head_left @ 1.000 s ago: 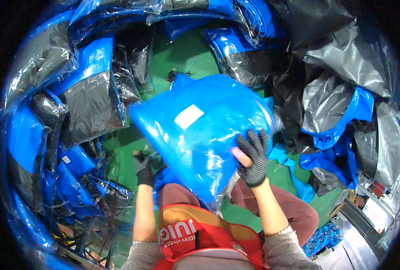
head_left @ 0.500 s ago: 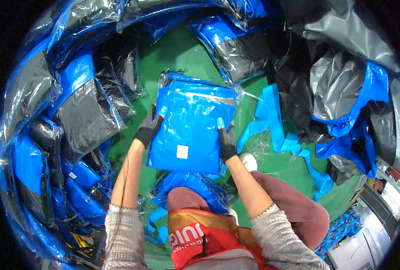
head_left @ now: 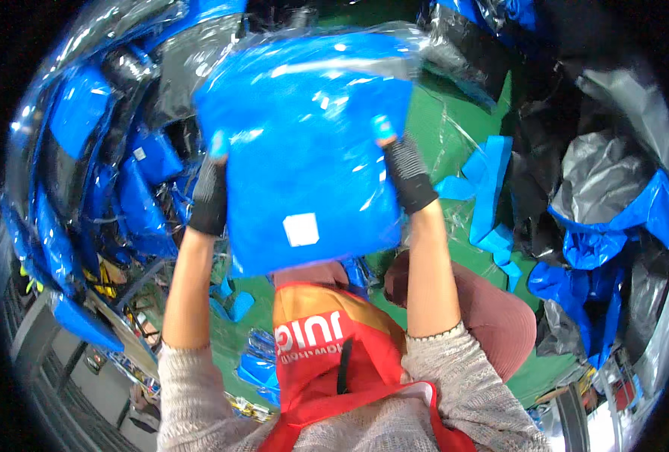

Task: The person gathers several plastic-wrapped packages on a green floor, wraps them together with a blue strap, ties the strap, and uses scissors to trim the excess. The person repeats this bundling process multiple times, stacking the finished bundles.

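Observation:
A flat blue package in clear plastic wrap [head_left: 304,151], with a small white label near its lower edge, is held up in front of me. My left hand [head_left: 210,192], in a dark glove, grips its left edge. My right hand [head_left: 406,169], also gloved, grips its right edge. Both arms are raised and the package hides much of the floor behind it.
Piles of blue wrapped packages [head_left: 116,188] lie at the left, black and grey ones [head_left: 605,173] at the right. Blue strips [head_left: 489,196] lie on the green floor [head_left: 440,120]. My knee [head_left: 492,309] and red apron [head_left: 327,346] fill the lower middle.
The package was at my right side in one hand, then held flat in both hands; now both hands have lifted it higher and closer to the camera.

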`<action>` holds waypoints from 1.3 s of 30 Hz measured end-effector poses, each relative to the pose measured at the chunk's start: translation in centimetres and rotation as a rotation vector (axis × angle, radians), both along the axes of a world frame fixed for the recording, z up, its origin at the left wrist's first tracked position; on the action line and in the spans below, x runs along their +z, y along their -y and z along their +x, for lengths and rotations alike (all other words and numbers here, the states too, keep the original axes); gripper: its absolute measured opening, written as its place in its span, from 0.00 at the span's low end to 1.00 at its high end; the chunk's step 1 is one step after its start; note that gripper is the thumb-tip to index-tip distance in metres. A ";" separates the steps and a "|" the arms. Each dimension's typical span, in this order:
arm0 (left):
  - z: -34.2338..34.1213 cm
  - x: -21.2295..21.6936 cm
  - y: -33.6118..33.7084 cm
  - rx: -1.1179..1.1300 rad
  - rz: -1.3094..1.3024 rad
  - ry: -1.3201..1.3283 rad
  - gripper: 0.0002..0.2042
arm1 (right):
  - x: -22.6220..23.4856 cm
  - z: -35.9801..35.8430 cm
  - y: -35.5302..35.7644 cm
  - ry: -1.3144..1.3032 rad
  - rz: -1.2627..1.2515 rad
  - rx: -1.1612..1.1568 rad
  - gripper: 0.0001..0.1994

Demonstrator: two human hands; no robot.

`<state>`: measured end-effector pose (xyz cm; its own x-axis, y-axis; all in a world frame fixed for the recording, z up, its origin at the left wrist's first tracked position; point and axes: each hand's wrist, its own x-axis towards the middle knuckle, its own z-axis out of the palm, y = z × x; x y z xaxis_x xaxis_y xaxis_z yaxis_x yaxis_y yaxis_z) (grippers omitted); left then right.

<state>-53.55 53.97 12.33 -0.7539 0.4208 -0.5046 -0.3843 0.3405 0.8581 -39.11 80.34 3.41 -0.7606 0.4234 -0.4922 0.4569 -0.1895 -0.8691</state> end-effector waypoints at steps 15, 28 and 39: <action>32.3 -14.0 29.5 0.713 -0.324 0.522 0.29 | 2.5 12.6 16.2 0.482 0.013 0.356 0.49; 11.9 0.7 7.5 -0.619 -0.605 -0.624 0.38 | 3.1 13.9 16.8 0.359 0.073 0.428 0.47; 14.1 -6.7 7.8 -0.717 -0.811 -0.764 0.42 | -3.5 17.3 20.0 0.269 0.418 0.177 0.48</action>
<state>-39.48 46.21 5.61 -0.6972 0.6249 -0.3513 0.5805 0.7797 0.2348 -21.80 60.35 -0.14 -0.7084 0.5020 -0.4962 0.6678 0.2488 -0.7015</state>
